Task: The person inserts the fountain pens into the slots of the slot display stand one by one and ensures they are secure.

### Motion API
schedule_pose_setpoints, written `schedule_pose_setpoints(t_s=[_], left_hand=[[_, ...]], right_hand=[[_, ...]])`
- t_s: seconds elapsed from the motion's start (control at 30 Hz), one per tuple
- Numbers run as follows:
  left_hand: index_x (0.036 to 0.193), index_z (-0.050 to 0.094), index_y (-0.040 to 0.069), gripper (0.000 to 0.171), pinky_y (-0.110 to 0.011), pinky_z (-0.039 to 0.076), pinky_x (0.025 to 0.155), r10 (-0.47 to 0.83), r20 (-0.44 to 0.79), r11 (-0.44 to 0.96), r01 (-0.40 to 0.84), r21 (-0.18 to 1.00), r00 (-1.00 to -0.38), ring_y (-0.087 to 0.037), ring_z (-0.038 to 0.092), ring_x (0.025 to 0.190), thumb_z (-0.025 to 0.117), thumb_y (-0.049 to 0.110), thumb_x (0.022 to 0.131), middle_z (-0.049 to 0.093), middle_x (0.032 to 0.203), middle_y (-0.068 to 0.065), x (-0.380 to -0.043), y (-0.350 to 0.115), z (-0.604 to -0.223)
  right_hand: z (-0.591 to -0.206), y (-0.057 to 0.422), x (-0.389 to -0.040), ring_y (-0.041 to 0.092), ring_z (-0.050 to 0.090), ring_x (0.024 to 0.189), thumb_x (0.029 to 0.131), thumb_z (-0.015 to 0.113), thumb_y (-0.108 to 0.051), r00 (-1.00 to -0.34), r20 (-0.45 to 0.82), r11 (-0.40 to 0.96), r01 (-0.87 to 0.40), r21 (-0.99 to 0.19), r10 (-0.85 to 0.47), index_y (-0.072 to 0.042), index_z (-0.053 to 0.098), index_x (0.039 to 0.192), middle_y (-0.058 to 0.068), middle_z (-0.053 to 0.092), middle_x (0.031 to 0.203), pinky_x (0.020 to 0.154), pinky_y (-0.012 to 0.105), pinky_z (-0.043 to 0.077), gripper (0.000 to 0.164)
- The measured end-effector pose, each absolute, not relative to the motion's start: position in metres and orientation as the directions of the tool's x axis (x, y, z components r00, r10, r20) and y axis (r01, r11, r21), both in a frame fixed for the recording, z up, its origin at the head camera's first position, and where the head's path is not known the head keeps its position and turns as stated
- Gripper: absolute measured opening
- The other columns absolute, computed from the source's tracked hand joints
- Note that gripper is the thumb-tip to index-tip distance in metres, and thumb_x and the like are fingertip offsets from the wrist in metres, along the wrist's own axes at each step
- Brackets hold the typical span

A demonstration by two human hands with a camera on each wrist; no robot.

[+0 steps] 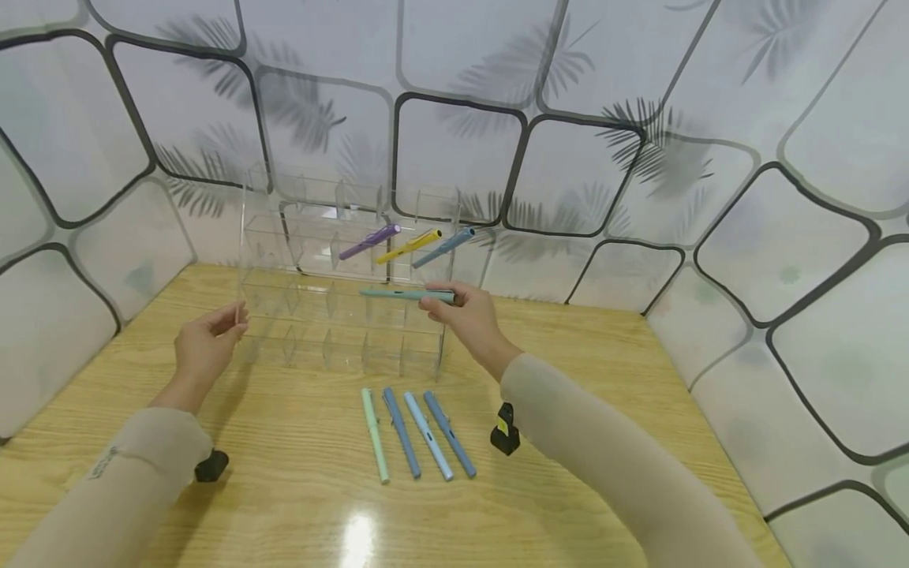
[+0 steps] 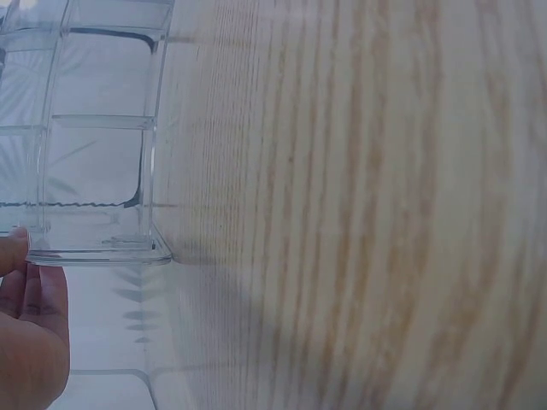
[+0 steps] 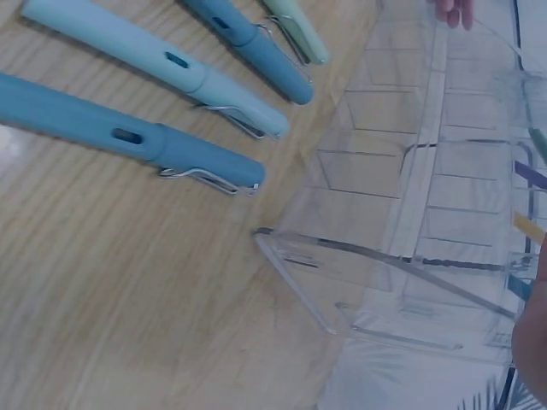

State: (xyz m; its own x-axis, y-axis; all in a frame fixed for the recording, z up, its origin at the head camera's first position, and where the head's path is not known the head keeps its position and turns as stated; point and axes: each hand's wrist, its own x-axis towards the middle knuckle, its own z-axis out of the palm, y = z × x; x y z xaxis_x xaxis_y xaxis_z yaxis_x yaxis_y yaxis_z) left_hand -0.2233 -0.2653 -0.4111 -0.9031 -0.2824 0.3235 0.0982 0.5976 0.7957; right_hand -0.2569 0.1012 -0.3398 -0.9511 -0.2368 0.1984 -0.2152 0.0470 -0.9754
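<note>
1. Right hand (image 1: 469, 319): thumb and fingers closed in a pinch on a pale teal pen (image 1: 394, 294), near its clip end. Clock directions are per head view, from the rack's centre unless noted; this hand sits at 4.
2. Held pen: roughly level, free end pointing to 9 o'clock, overlapping the rack's middle in view. Can't tell if it touches.
3. Left hand (image 1: 206, 343): at 8, thumb and fingertips pinching the side edge of the clear tiered rack (image 1: 348, 351).
4. Rack, upper tier, at 2: purple pen (image 1: 369, 242), yellow pen (image 1: 409, 247), steel-blue pen (image 1: 443, 248), in that order toward 3. All tilted, upper ends to 2.
5. Wood-grain table (image 1: 284, 457), at 5, in front of the rack: mint pen (image 1: 375, 435), slate-blue pen (image 1: 402, 432), light blue pen (image 1: 428, 436), dark blue pen (image 1: 450, 434). Side by side, apart, clip ends toward the rack.
6. Behind, at 12: pale backdrop (image 1: 454, 166) with dark rounded outlines and grey leaf prints.
</note>
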Motion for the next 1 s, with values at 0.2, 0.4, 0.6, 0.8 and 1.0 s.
schedule_pose_setpoints(t_s=[0.2, 0.4, 0.6, 0.8, 1.0], left_hand=[[0.128, 0.056, -0.003, 0.036, -0.002, 0.043, 0.063, -0.282, 0.317, 0.617, 0.082, 0.783, -0.905, -0.012, 0.063, 0.096, 0.061, 0.009, 0.094, 0.062, 0.116, -0.022, -0.223, -0.265, -0.411], [0.129, 0.056, -0.004, 0.037, -0.002, 0.042, 0.065, -0.28, 0.307, 0.616, 0.075, 0.784, -0.91, -0.022, 0.062, 0.101, 0.06, 0.011, 0.095, 0.062, 0.116, -0.022, -0.223, -0.265, -0.412], [0.128, 0.057, -0.003, 0.036, -0.002, 0.042, 0.064, -0.287, 0.319, 0.615, 0.082, 0.785, -0.903, -0.008, 0.062, 0.094, 0.061, 0.01, 0.095, 0.062, 0.114, -0.022, -0.223, -0.265, -0.411], [0.128, 0.057, -0.004, 0.036, -0.001, 0.04, 0.065, -0.288, 0.315, 0.618, 0.076, 0.783, -0.905, -0.009, 0.062, 0.095, 0.061, 0.009, 0.094, 0.062, 0.115, -0.022, -0.223, -0.265, -0.411], [0.127, 0.057, -0.004, 0.036, -0.001, 0.041, 0.067, -0.282, 0.319, 0.613, 0.086, 0.786, -0.905, 0.014, 0.048, 0.081, 0.06, 0.01, 0.095, 0.062, 0.115, -0.023, -0.222, -0.265, -0.411]], right_hand=[[-0.331, 0.087, -0.263, 0.021, 0.066, 0.093, 0.086, 0.073, -0.014, -0.959, 0.19, 0.137, -0.222, -0.965, -0.211, -0.004, 0.067, 0.117, 0.01, 0.07, 0.099, 0.081, 0.029, 0.054, 0.034], [-0.326, 0.077, -0.265, 0.019, 0.067, 0.089, 0.087, 0.072, -0.018, -0.967, 0.155, 0.281, -0.209, -0.937, -0.2, -0.012, 0.068, 0.117, 0.004, 0.069, 0.101, 0.081, 0.03, 0.054, 0.032], [-0.321, 0.067, -0.269, 0.018, 0.068, 0.084, 0.088, 0.071, -0.02, -0.97, 0.153, 0.397, -0.219, -0.891, -0.192, -0.012, 0.069, 0.116, 0.003, 0.07, 0.093, 0.076, 0.03, 0.055, 0.028], [-0.317, 0.056, -0.273, 0.021, 0.068, 0.082, 0.089, 0.07, -0.02, -0.971, 0.126, 0.472, -0.21, -0.856, -0.203, -0.011, 0.069, 0.115, 0.003, 0.068, 0.087, 0.068, 0.027, 0.055, 0.027], [-0.312, 0.045, -0.274, 0.015, 0.065, 0.072, 0.088, 0.07, -0.015, -0.969, 0.123, 0.499, -0.216, -0.839, -0.214, -0.007, 0.07, 0.109, 0.004, 0.069, 0.082, 0.063, 0.022, 0.055, 0.022]])
